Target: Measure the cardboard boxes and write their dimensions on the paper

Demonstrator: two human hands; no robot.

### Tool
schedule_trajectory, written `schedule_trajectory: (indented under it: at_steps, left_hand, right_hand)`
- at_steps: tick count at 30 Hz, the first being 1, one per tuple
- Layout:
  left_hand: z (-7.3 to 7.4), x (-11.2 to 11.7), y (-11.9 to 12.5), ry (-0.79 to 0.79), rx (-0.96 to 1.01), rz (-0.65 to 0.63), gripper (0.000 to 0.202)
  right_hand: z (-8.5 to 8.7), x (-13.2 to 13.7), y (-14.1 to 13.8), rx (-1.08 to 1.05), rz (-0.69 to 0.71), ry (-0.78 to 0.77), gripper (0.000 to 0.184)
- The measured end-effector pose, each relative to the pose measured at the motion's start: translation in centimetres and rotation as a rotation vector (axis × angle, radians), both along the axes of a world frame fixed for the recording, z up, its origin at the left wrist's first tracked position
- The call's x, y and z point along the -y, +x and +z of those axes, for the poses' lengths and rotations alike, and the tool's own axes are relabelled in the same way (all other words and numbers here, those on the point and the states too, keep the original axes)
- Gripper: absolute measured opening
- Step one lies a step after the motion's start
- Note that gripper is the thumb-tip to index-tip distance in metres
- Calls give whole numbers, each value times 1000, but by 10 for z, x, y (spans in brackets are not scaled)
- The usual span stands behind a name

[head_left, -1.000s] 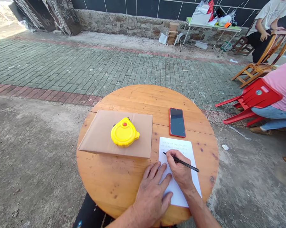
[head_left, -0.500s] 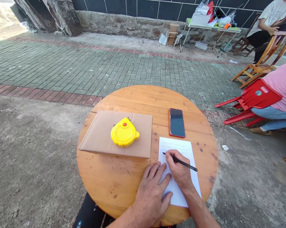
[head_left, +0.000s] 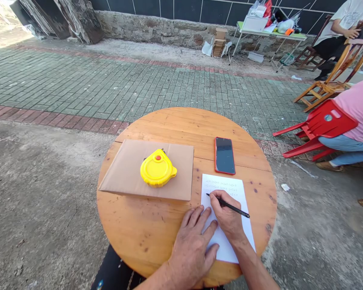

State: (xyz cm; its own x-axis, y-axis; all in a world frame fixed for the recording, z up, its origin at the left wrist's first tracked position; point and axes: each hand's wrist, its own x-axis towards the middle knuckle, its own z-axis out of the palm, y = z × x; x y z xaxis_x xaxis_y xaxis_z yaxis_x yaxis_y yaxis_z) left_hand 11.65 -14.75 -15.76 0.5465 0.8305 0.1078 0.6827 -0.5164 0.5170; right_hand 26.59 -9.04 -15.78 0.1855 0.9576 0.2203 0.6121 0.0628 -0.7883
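A white sheet of paper [head_left: 238, 241] lies on the round wooden table [head_left: 145, 233], with rows of small handwriting across its upper part. My right hand [head_left: 228, 215] grips a black pen [head_left: 234, 208], its tip at the left side of the sheet under the written rows. Flat and with fingers spread, my left hand [head_left: 193, 245] rests partly on the paper's left edge and partly on the wood. Beyond the sheet lies a phone [head_left: 224, 156] in a red case. To the left, a yellow tape measure [head_left: 157, 169] with a red button sits on a cardboard box [head_left: 128, 165].
A person in pink sits on a red plastic chair [head_left: 329, 119] at the right. Behind it stands a wooden chair [head_left: 340, 76], with another person seated near the wall. A light green table [head_left: 272, 34] at the back carries bags and a white box.
My hands, the pen and the paper stay almost in the same place. At the back right, the seated person's arms and legs have shifted slightly.
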Motion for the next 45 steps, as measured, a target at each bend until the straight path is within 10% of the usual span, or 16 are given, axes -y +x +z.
schedule_trajectory:
  at_steps: [45]
  left_hand:
    - [1,0,1,5,6,10,44]
  right_hand:
    - [2,2,2,-21,-50,-25,19]
